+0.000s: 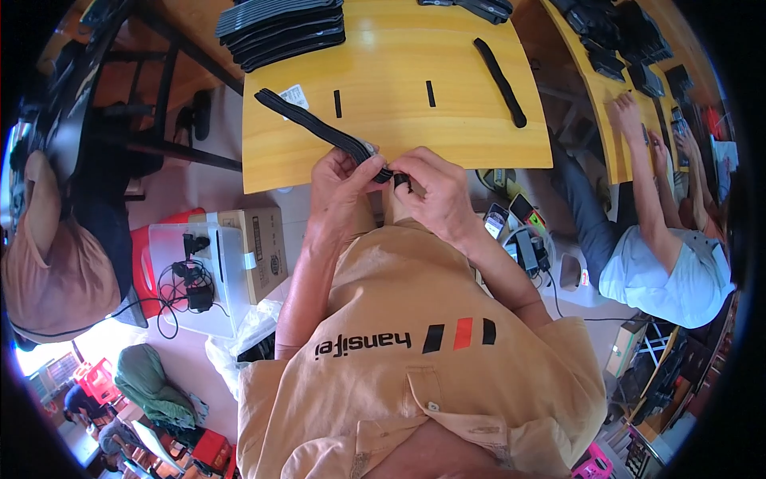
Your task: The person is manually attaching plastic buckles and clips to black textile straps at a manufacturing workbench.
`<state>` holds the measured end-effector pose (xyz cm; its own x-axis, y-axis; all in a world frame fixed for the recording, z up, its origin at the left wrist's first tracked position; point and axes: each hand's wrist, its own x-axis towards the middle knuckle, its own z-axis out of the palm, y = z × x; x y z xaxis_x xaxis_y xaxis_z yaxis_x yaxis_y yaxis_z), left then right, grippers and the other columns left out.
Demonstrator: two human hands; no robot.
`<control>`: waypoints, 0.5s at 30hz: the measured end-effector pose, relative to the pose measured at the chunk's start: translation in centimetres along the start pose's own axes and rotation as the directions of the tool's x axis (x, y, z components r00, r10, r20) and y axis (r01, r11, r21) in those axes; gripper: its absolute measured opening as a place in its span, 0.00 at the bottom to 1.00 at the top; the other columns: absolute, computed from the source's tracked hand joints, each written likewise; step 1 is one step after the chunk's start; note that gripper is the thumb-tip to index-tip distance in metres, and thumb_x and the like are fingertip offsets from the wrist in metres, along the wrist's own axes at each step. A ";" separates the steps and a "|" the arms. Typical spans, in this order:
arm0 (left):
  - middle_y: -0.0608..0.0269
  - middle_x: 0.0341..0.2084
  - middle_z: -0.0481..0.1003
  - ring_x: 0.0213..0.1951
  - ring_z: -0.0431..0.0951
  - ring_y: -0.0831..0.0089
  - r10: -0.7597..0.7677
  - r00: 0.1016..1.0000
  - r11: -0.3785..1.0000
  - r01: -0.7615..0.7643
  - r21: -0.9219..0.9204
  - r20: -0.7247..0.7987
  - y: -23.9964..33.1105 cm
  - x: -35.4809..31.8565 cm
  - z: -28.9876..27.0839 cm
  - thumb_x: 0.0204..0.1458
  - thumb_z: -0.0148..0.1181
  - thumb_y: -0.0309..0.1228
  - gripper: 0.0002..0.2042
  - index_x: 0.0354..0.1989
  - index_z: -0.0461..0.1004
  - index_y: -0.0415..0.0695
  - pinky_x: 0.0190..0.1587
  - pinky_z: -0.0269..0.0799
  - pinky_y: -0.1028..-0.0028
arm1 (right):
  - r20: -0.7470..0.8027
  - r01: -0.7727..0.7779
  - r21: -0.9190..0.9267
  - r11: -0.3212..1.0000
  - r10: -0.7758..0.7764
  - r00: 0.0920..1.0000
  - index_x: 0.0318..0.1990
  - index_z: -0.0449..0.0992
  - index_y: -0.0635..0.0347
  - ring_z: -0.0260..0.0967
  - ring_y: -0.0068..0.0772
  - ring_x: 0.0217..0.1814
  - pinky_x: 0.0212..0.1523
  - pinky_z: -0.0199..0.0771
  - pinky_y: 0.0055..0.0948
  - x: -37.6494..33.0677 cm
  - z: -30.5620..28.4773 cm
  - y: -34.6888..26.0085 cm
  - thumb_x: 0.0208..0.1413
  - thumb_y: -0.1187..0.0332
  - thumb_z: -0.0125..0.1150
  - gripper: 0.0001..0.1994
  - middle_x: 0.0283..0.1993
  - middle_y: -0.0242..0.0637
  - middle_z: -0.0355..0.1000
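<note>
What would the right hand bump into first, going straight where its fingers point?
Probably the near end of the black strap bundle, with the left hand just beyond it; depth is unclear here.

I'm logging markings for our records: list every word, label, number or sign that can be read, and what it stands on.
Tan shirt: large dark lettering beside black and red bars; legible, but I won't copy it.
White label on the yellow table: print too small to read.
Cardboard box: dark print, too blurred to read.
</note>
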<state>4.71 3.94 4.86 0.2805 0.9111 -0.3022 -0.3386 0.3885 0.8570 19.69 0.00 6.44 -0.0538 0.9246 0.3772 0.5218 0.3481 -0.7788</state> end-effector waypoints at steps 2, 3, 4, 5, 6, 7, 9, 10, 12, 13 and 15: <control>0.62 0.28 0.73 0.30 0.75 0.77 0.000 1.000 1.000 0.000 0.015 0.021 0.1 0.0 -0.2 0.46 0.60 0.25 0.10 0.36 0.70 0.36 0.32 0.76 0.77 | 0.015 -0.009 0.013 1.000 0.009 1.000 0.32 0.73 0.70 0.70 0.24 0.29 0.30 0.72 0.20 0.2 -0.2 0.5 0.40 0.84 0.51 0.09 0.30 0.38 0.69; 0.62 0.28 0.74 0.29 0.75 0.77 -0.039 0.998 0.999 0.038 0.011 0.055 0.3 -0.1 -0.3 0.47 0.60 0.26 0.10 0.36 0.70 0.36 0.32 0.76 0.78 | 0.118 -0.207 0.243 0.948 0.183 0.976 0.32 0.72 0.70 0.70 0.24 0.29 0.30 0.72 0.20 0.4 -0.5 1.0 0.41 0.84 0.50 0.09 0.30 0.37 0.69; 0.62 0.29 0.74 0.29 0.75 0.77 -0.077 0.993 0.997 0.077 0.008 0.087 0.4 -0.1 -0.4 0.47 0.60 0.26 0.10 0.35 0.70 0.36 0.32 0.76 0.78 | 0.256 -0.402 0.435 0.806 0.318 0.913 0.32 0.72 0.71 0.69 0.23 0.30 0.31 0.72 0.19 0.4 -0.6 1.2 0.41 0.84 0.50 0.08 0.30 0.37 0.68; 0.62 0.29 0.74 0.29 0.75 0.77 -0.078 0.993 0.997 0.078 0.010 0.088 0.3 -0.2 -0.4 0.47 0.60 0.26 0.10 0.35 0.70 0.36 0.32 0.76 0.78 | 0.254 -0.402 0.436 0.805 0.318 0.913 0.32 0.72 0.71 0.69 0.23 0.30 0.31 0.72 0.19 0.4 -0.7 1.1 0.41 0.84 0.50 0.08 0.30 0.37 0.68; 0.62 0.29 0.74 0.29 0.75 0.77 -0.086 0.992 0.996 0.088 -0.009 0.094 0.3 -0.2 -0.4 0.47 0.60 0.27 0.10 0.35 0.71 0.36 0.32 0.76 0.78 | 0.260 -0.399 0.416 0.817 0.314 0.913 0.31 0.72 0.72 0.69 0.22 0.30 0.31 0.71 0.19 0.5 -0.7 0.9 0.42 0.84 0.49 0.08 0.30 0.37 0.68; 0.62 0.29 0.74 0.29 0.75 0.77 -0.094 0.991 0.995 0.098 -0.028 0.100 0.3 -0.2 -0.5 0.47 0.60 0.28 0.10 0.35 0.71 0.36 0.31 0.76 0.78 | 0.266 -0.396 0.396 0.829 0.309 0.913 0.31 0.72 0.73 0.69 0.22 0.30 0.32 0.71 0.18 0.5 -0.8 0.8 0.42 0.84 0.48 0.08 0.30 0.36 0.67; 0.61 0.28 0.74 0.27 0.75 0.77 -0.096 0.992 0.995 0.095 0.007 0.085 0.2 -0.2 -0.7 0.47 0.61 0.29 0.10 0.34 0.71 0.36 0.30 0.76 0.78 | 0.236 -0.371 0.350 0.860 0.303 0.924 0.31 0.72 0.72 0.69 0.22 0.30 0.31 0.71 0.19 0.3 -0.8 0.5 0.42 0.84 0.49 0.08 0.29 0.36 0.68; 0.61 0.26 0.74 0.25 0.75 0.77 -0.096 0.993 0.995 0.093 0.042 0.070 0.2 -0.2 -0.7 0.47 0.61 0.31 0.11 0.34 0.71 0.36 0.28 0.75 0.79 | 0.206 -0.346 0.301 0.888 0.294 0.933 0.31 0.72 0.72 0.69 0.23 0.30 0.31 0.71 0.19 0.2 -0.7 0.3 0.42 0.84 0.49 0.08 0.29 0.37 0.68; 0.62 0.24 0.74 0.23 0.74 0.78 -0.147 0.987 0.977 0.134 0.166 0.070 0.7 -0.5 -0.8 0.47 0.62 0.33 0.11 0.32 0.72 0.36 0.26 0.74 0.80 | 0.155 -0.295 0.263 0.919 0.261 0.953 0.31 0.72 0.71 0.69 0.24 0.30 0.30 0.71 0.20 0.3 -0.9 -0.4 0.41 0.84 0.50 0.07 0.28 0.37 0.68; 0.62 0.21 0.73 0.21 0.73 0.78 -0.196 0.979 0.943 0.170 0.287 0.064 1.0 -0.6 -0.8 0.47 0.62 0.34 0.12 0.31 0.72 0.37 0.24 0.73 0.80 | 0.106 -0.243 0.220 0.945 0.224 0.969 0.31 0.72 0.70 0.70 0.26 0.29 0.30 0.70 0.20 0.3 -0.9 -0.6 0.41 0.83 0.51 0.07 0.28 0.38 0.68; 0.63 0.20 0.73 0.20 0.73 0.79 -0.210 0.975 0.941 0.182 0.284 0.071 1.2 -0.8 -0.8 0.47 0.62 0.35 0.12 0.30 0.73 0.37 0.23 0.72 0.81 | 0.088 -0.204 0.176 0.963 0.191 0.978 0.31 0.72 0.69 0.70 0.28 0.29 0.29 0.70 0.22 0.2 -0.6 -0.4 0.40 0.83 0.52 0.07 0.27 0.38 0.68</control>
<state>3.36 3.80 5.82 0.4087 0.7968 -0.4451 -0.0124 0.4925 0.8702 19.95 -0.06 7.15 -0.0278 0.9841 0.1756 0.3639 0.1736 -0.9151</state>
